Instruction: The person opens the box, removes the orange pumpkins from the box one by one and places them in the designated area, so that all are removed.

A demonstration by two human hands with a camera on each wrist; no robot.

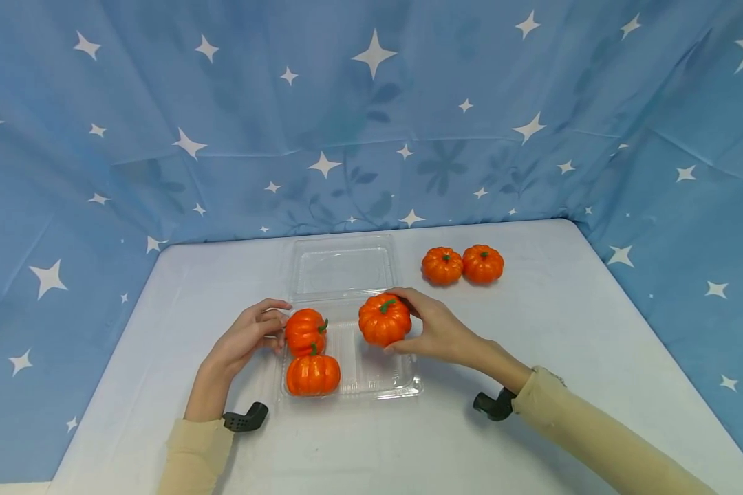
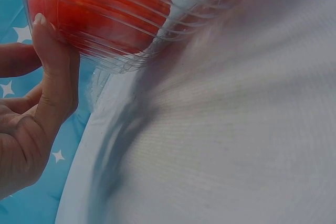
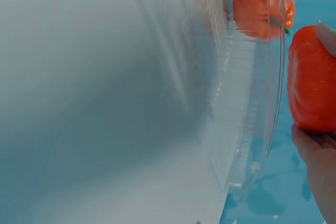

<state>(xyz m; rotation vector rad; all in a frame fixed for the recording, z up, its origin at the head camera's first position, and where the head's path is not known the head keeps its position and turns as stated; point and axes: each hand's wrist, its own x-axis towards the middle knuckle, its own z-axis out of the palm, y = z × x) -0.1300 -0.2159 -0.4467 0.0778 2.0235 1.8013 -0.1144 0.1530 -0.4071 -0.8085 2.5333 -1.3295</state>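
Observation:
A small orange toy pumpkin (image 1: pixel 384 320) with a green stem is gripped between the thumb and fingers of my right hand (image 1: pixel 436 330). It is over the right part of a clear plastic clamshell box (image 1: pixel 378 392), and in the right wrist view the pumpkin (image 3: pixel 312 82) appears beyond the box rim. Two more pumpkins, one tipped sideways (image 1: pixel 305 332) and one in front (image 1: pixel 313 375), lie in the box's left part. At the box's left side, my left hand (image 1: pixel 248 337) has bent, relaxed fingers. One fingertip touches the clear wall in the left wrist view.
The box's lid (image 1: pixel 343 265) lies folded back behind it. Two further pumpkins, a left one (image 1: pixel 442 266) and a right one (image 1: pixel 483 264), sit side by side at the back right of the white table (image 1: pixel 532 426). A blue star-patterned curtain (image 1: pixel 322 103) surrounds the table's back and sides.

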